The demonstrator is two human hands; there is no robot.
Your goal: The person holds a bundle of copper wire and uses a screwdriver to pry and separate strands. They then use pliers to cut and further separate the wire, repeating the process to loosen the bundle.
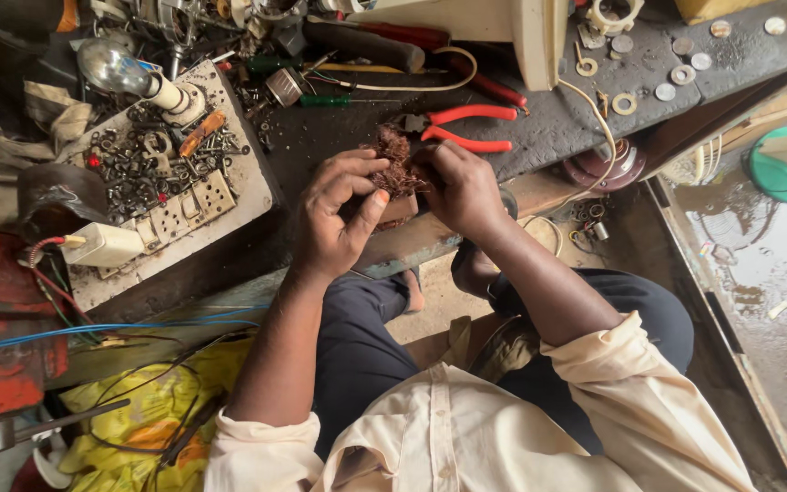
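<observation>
A dark workbench (539,128) carries a white tray (239,196) of screws and bolts at its left edge and one pair of red-handled pliers (462,128) mid-bench. At its front edge, the left hand (334,223) and right hand (462,191) both pinch one tangle of copper wire (398,164), fingers closed.

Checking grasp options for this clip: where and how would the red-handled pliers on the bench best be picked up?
Probably by the two red handles, pinched together near their middle. The red-handled pliers lie flat on the dark workbench, jaws toward the tangled copper wire bundle held by both hands, handles pointing right and apart. Coming from above on the right side keeps clear of the right hand.
</observation>
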